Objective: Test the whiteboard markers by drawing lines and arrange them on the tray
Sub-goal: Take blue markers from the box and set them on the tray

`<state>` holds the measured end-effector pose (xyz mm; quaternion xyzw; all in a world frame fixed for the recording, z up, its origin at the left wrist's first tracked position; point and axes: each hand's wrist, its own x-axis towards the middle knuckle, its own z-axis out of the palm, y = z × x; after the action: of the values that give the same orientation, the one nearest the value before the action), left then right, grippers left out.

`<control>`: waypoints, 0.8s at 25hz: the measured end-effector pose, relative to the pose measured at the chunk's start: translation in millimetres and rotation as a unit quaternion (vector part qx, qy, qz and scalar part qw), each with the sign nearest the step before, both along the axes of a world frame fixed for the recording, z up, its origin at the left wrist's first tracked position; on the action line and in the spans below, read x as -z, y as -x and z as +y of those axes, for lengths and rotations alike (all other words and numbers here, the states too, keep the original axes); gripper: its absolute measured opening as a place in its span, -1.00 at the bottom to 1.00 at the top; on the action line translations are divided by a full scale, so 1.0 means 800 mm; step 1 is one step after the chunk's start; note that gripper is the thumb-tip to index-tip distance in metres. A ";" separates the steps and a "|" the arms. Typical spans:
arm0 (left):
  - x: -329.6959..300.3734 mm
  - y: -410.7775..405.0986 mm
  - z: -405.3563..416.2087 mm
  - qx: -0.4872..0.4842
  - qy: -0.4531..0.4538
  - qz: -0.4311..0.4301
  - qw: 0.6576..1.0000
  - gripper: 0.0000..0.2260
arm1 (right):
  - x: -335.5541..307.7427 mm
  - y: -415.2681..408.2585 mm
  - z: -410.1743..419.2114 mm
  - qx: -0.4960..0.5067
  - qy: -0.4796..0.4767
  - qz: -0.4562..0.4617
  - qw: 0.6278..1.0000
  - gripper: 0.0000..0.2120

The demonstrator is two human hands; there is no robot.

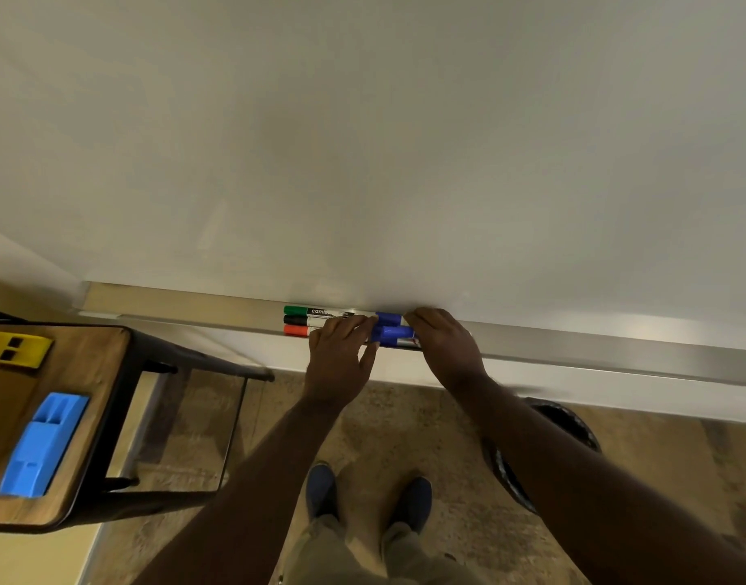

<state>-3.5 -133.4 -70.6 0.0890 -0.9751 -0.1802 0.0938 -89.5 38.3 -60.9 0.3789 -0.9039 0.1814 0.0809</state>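
Note:
A blank whiteboard (405,141) fills the upper view, with a metal tray (173,308) along its lower edge. On the tray lie a green marker (303,311), a black marker (297,320) and a red marker (297,330), caps to the left. Two blue markers (392,331) lie to their right. My left hand (339,361) rests its fingertips on the white barrels and touches the blue markers' left end. At the right end of the blue markers, my right hand (447,348) has its fingers curled over them; the grip itself is hidden.
A wooden side table (101,373) with a black frame stands at the left, carrying a blue eraser (42,445) and a yellow object (14,348). A dark bin (573,424) sits under my right forearm. My feet stand on the mottled floor below.

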 end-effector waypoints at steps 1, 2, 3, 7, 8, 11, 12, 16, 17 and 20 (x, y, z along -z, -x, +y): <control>0.000 0.001 0.001 0.002 0.000 0.001 1.000 -0.64 | 0.000 -0.001 0.000 -0.002 0.010 0.006 1.000 -0.55; -0.001 0.002 0.002 0.005 0.001 0.002 1.000 -0.64 | 0.001 -0.002 0.000 -0.004 0.018 0.010 1.000 -0.56; 0.000 0.002 0.002 0.008 0.003 0.002 1.000 -0.63 | 0.002 -0.002 -0.001 -0.003 0.024 0.012 1.000 -0.57; 0.002 0.004 0.003 0.011 0.012 -0.009 1.000 -0.60 | 0.007 0.000 -0.001 -0.003 0.024 0.017 1.000 -0.59; 0.003 0.004 0.004 0.012 0.021 -0.009 1.000 -0.60 | 0.007 0.000 -0.001 -0.004 0.021 0.016 1.000 -0.59; 0.004 0.005 0.005 0.014 0.032 -0.007 0.999 -0.60 | 0.009 0.001 0.003 -0.002 0.013 0.007 1.000 -0.56; 0.004 0.006 0.006 0.015 0.030 -0.006 0.999 -0.60 | 0.009 0.001 0.005 0.001 0.014 0.008 1.000 -0.57; 0.007 0.006 0.005 0.017 0.021 -0.009 1.000 -0.60 | 0.003 0.003 0.024 0.038 0.001 0.021 0.999 -0.68; 0.007 0.006 0.005 0.016 0.019 -0.013 1.000 -0.60 | 0.002 0.003 0.031 0.054 0.002 0.009 0.999 -0.72; 0.009 0.007 0.004 0.012 0.009 -0.023 1.000 -0.58 | 0.002 0.000 0.057 0.076 0.001 -0.037 0.996 -0.66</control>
<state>-8.9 -130.4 -77.7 0.0804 -0.9796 -0.1704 0.0700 -89.5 84.0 -62.5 0.3018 -0.9324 0.1891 0.0613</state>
